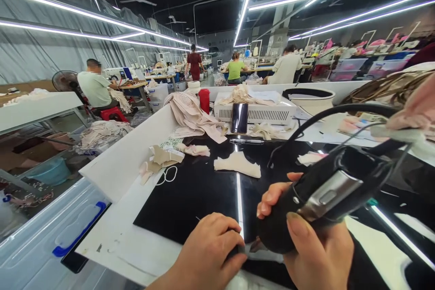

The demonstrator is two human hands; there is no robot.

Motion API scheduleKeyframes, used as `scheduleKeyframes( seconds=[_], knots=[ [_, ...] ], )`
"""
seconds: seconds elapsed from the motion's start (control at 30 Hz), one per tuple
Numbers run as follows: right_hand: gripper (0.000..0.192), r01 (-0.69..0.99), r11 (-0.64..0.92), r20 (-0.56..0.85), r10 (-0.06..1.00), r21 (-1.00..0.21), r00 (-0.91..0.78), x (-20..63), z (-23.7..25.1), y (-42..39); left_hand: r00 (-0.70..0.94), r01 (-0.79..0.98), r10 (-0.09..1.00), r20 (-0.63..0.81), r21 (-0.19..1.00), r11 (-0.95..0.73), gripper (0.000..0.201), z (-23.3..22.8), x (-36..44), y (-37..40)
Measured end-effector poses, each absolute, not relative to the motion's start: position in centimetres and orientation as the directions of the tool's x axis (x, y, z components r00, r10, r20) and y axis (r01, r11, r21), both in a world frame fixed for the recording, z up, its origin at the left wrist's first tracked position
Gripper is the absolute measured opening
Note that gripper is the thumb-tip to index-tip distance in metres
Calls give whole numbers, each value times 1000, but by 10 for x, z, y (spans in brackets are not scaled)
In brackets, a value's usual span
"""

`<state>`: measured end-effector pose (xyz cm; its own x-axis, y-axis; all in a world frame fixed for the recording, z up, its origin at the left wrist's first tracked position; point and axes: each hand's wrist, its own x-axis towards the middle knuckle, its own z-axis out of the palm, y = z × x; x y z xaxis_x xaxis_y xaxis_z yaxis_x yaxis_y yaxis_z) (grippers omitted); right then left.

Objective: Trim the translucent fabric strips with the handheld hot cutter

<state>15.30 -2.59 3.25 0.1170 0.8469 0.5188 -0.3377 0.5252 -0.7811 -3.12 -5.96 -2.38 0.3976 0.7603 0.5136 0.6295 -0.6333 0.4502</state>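
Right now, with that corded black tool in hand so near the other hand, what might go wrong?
The right hand grips the black tool close beside the left hand, so the fingers could get caught or hurt. Its cable arcs over the black mat and might drag the fabric pieces or tip the dark cup.

Glossy black tabletop; tool seemingly metal-plated.

Bright ceiling light strips against a dark ceiling, their glare mirrored as white streaks on the glossy black mat below, wide-angle bending at edges (far workers soft)
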Motion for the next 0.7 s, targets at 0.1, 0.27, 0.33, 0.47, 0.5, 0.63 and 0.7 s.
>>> scheduleKeyframes(
  seconds=[0.1,0.27,0.33,0.47,0.5,0.63,0.7],
  knots=[
    [30,-327,524,514,849,-786,124,153,32,-25,387,624,753,532,451,-639,15,-25,-30,-56],
    [29,-339,531,517,845,-777,137,149,33,-24,397,620,746,534,443,-647,17,-24,-30,-54],
    [28,-343,531,517,844,-775,140,147,34,-25,401,617,735,546,433,-658,14,-24,-30,-54],
    [28,-349,538,534,837,-767,116,147,34,-26,412,618,718,561,408,-673,10,-25,-31,-55],
    [28,-349,538,536,837,-767,113,147,33,-26,416,620,713,564,397,-677,8,-24,-30,-55],
    [32,-356,531,526,842,-769,120,148,30,-26,422,625,674,607,343,-701,14,-22,-30,-56],
    [32,-355,534,529,840,-768,119,147,31,-26,431,624,655,620,320,-713,20,-19,-30,-56]
  ],
)
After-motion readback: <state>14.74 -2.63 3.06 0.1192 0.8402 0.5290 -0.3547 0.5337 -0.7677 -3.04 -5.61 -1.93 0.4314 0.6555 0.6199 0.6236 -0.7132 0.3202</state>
